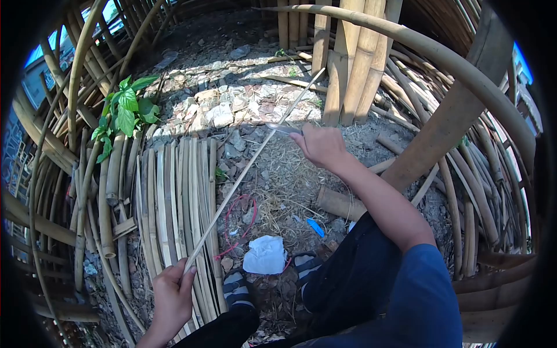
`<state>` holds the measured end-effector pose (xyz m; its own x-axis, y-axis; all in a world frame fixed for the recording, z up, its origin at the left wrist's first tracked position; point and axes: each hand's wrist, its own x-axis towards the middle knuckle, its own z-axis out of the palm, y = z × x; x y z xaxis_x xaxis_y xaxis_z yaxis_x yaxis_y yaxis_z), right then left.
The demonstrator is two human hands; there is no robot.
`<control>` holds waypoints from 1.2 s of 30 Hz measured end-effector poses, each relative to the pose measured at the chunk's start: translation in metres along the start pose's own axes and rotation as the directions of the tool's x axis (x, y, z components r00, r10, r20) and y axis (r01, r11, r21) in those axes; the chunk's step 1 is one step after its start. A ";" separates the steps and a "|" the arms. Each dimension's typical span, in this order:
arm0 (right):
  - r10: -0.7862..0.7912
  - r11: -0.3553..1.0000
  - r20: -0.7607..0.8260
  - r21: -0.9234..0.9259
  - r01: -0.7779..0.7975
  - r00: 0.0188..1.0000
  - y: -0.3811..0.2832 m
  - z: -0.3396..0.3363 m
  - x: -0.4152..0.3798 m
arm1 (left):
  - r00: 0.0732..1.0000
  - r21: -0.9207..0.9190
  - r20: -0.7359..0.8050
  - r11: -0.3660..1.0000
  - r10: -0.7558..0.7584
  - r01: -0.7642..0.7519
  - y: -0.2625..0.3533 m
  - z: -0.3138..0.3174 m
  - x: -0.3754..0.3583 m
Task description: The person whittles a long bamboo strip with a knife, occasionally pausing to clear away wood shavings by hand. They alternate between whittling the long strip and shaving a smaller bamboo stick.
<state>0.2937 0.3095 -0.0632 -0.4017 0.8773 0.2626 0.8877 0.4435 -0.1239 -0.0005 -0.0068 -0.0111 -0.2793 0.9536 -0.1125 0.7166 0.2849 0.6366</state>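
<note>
My left hand (173, 294) is closed round the lower end of a long thin bamboo strip (237, 184), which slants up and away to the right. My right hand (320, 144) grips a knife, its blade (283, 128) pointing left and lying at the strip's upper part. Whether the blade touches the strip is hard to tell. The knife's handle is hidden in my fist. Below the strip's lower half, a row of split bamboo slats (177, 191) lies on the ground.
A white crumpled sheet (264, 255), red string (227, 223) and a blue scrap (315, 227) lie near my sandalled feet. Upright bamboo poles (362, 64) stand ahead, a thick slanted pole (444, 127) at right, bamboo stacks on both sides, a green plant (126, 110) at left.
</note>
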 end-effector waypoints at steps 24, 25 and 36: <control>0.033 0.961 0.104 0.270 -0.060 0.994 -0.014 0.013 -0.012 | 0.997 -0.043 0.030 0.996 -0.074 0.075 -0.007 0.006 0.005; -0.129 0.976 0.156 0.195 0.098 0.979 -0.026 0.001 -0.020 | 0.996 -0.037 0.039 0.996 -0.077 0.078 -0.004 0.005 0.004; 0.224 0.964 -0.071 0.162 -0.210 0.972 0.016 0.008 -0.006 | 0.998 -0.107 0.025 0.993 -0.051 0.053 -0.009 0.004 0.005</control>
<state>0.3085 0.3125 -0.0749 -0.1758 0.9389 0.2958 0.9037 0.2731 -0.3298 -0.0057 -0.0042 -0.0204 -0.2990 0.9401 -0.1637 0.6284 0.3231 0.7076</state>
